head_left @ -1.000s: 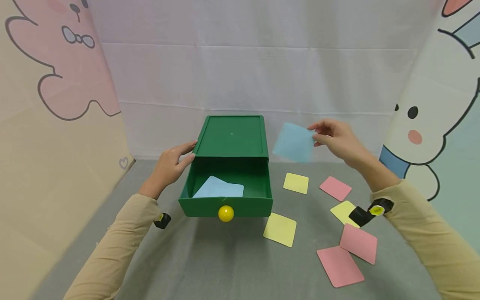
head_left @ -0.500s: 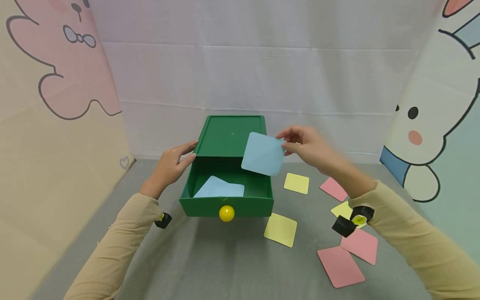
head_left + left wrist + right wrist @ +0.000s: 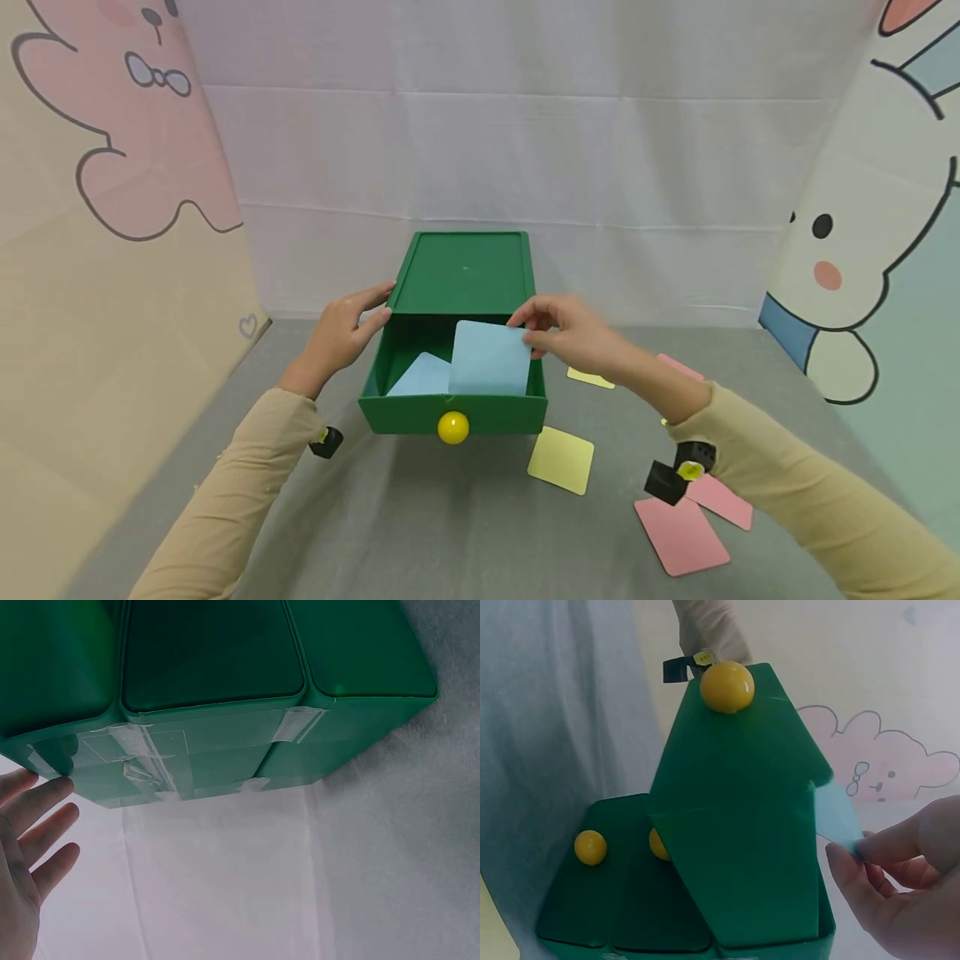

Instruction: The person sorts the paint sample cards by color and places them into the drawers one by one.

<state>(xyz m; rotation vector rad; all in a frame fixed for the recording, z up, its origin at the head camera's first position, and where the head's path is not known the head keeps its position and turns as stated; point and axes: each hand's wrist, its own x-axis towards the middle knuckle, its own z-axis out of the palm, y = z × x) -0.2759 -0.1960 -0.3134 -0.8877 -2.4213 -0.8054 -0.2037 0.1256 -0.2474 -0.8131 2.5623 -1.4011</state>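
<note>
In the head view a green drawer cabinet (image 3: pixel 465 271) stands with its top drawer (image 3: pixel 397 415) pulled out, a yellow knob (image 3: pixel 453 427) on the front. Between thumb and fingers my right hand (image 3: pixel 573 335) pinches a light blue card (image 3: pixel 489 360) by its upper right corner. The card reaches down inside the drawer, its lower edge hidden behind the drawer front. Left of it, another blue card (image 3: pixel 418 379) lies in the drawer. My left hand (image 3: pixel 341 340) rests against the cabinet's left side; the left wrist view shows its fingers (image 3: pixel 45 799) fairly straight.
Yellow cards (image 3: pixel 561 461) and pink cards (image 3: pixel 681 537) lie on the grey tabletop (image 3: pixel 450 533) to the right, some partly covered by my right arm. Two lower drawers, each with a yellow knob (image 3: pixel 590 847), appear shut in the right wrist view. A white cloth (image 3: pixel 510 150) hangs behind.
My right hand has carried the blue card left and down, from right of the cabinet into the open drawer. It now overlaps the cards there. My left hand stays put.
</note>
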